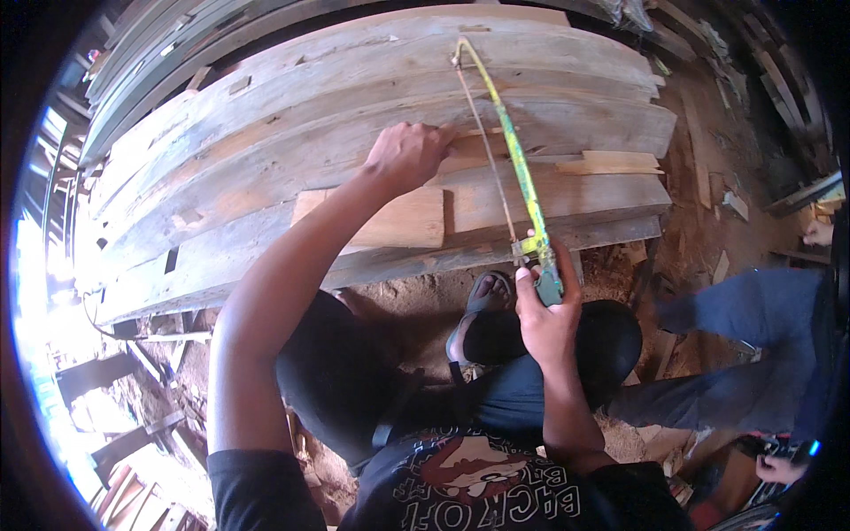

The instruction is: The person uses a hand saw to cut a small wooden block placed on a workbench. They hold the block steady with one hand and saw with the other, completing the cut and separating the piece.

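My right hand (549, 310) is wrapped round the handle of a hacksaw (517, 159) with a worn yellow-green frame. The saw points away from me, its narrow rusty blade on the left side. My left hand (407, 155) is closed over the stacked planks, at the end of a thin strip of wood (474, 134). That strip reaches right to the saw blade; whether the blade touches it I cannot tell. Nearer me, a short flat board (412, 221) lies on the planks beneath my left forearm. Right of the saw rests a pale, splintered wood piece (611, 163).
Long weathered planks (239, 159) form a wide stack before me. Another person's legs (735, 354) are close on my right, with a hand (779, 469) low at the edge. Scrap wood (133, 442) litters the ground at left. My sandalled foot (482, 305) is beside the stack.
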The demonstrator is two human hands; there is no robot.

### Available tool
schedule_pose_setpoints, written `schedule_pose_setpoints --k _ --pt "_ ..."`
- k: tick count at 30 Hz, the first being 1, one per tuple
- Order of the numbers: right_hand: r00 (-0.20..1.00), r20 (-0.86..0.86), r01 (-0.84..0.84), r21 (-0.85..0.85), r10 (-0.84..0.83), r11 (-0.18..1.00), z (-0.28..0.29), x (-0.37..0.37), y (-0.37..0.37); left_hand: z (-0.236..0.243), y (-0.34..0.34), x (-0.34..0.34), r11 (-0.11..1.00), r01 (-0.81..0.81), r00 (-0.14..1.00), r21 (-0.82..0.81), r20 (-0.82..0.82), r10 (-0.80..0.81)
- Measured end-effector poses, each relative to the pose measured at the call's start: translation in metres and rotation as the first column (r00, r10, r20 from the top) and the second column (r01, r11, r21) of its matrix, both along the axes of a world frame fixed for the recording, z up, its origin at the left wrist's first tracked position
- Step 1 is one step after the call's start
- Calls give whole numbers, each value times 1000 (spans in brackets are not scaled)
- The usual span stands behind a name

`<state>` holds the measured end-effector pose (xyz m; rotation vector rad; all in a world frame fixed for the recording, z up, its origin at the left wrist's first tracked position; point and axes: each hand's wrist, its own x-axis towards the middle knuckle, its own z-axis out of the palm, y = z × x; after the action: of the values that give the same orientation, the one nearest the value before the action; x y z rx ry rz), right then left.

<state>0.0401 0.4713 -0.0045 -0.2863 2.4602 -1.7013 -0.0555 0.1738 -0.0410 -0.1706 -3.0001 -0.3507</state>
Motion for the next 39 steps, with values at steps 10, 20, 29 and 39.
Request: schedule_pose_setpoints --k 10,20,29,39 --pt "988 -147 -50 27 53 998 2 -7 -4 -3 -5 -5 1000 2 999 16 33 -3" --pt "999 39 29 -49 -28 998 -6 22 5 11 -1 2 1000 6 989 -25 145 -2" --pt "999 29 44 -22 -43 999 -6 24 -2 4 0 1 999 16 988 -41 155 -10" --pt "997 72 14 -129 -5 992 -8 9 -4 107 -19 19 571 82 994 817 -105 7"
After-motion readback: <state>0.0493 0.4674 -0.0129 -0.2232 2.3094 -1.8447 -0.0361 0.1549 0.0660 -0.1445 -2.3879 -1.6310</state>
